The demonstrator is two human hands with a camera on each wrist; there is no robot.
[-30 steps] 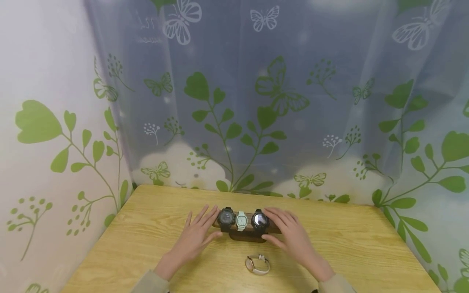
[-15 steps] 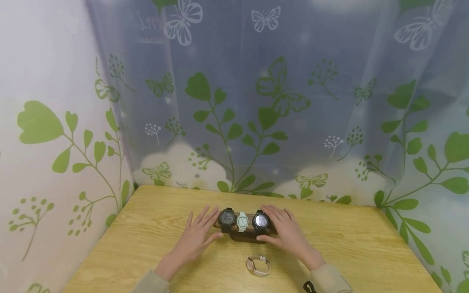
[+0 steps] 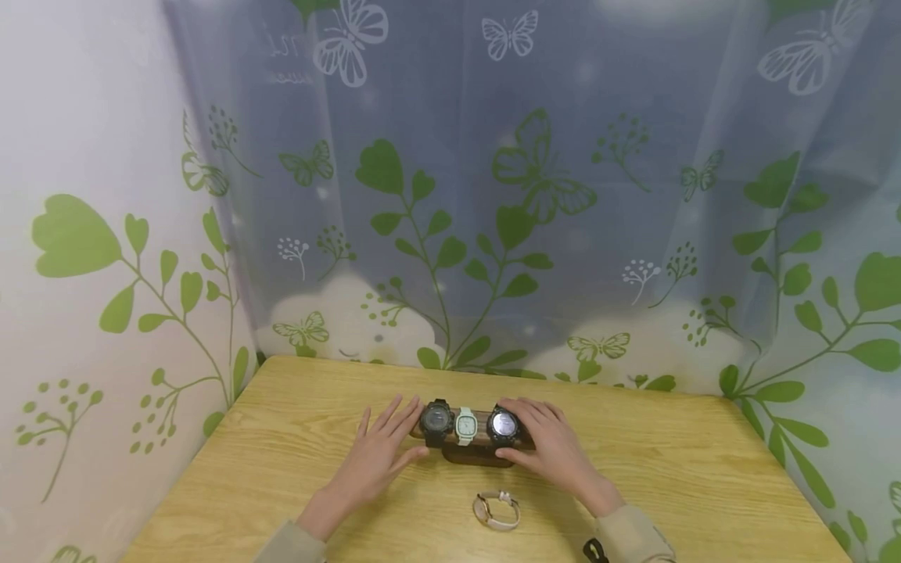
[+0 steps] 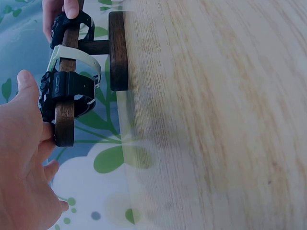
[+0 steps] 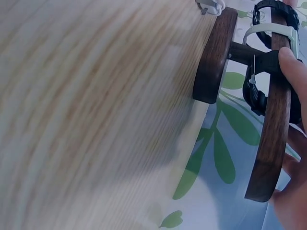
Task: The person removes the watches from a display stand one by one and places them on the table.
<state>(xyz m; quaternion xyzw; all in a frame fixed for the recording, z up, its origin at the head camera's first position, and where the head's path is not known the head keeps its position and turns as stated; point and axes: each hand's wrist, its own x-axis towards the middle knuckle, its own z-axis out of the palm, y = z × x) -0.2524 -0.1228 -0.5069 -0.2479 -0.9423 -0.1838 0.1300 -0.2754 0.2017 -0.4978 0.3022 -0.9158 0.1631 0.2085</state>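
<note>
A dark wooden watch stand (image 3: 479, 455) carries a black watch (image 3: 437, 419), a pale green watch (image 3: 466, 425) and a second black watch (image 3: 504, 423) along its bar. My left hand (image 3: 376, 457) rests by the bar's left end, its fingers fairly straight and its thumb apart from the nearby watch in the left wrist view. My right hand (image 3: 556, 450) holds the right-hand black watch. In the right wrist view its thumb (image 5: 293, 67) presses on the strap, with the other fingers partly hidden behind the bar (image 5: 273, 143).
A white-strapped watch (image 3: 497, 511) lies on the wooden table (image 3: 676, 469) in front of the stand. Behind the table hangs a curtain (image 3: 450, 234) with leaves and butterflies. A black band (image 3: 594, 550) shows at the right sleeve.
My right hand has moved slightly left and closed in on the right-hand black watch, which sits a touch farther right from the pale green one. The left hand has stayed in place.
</note>
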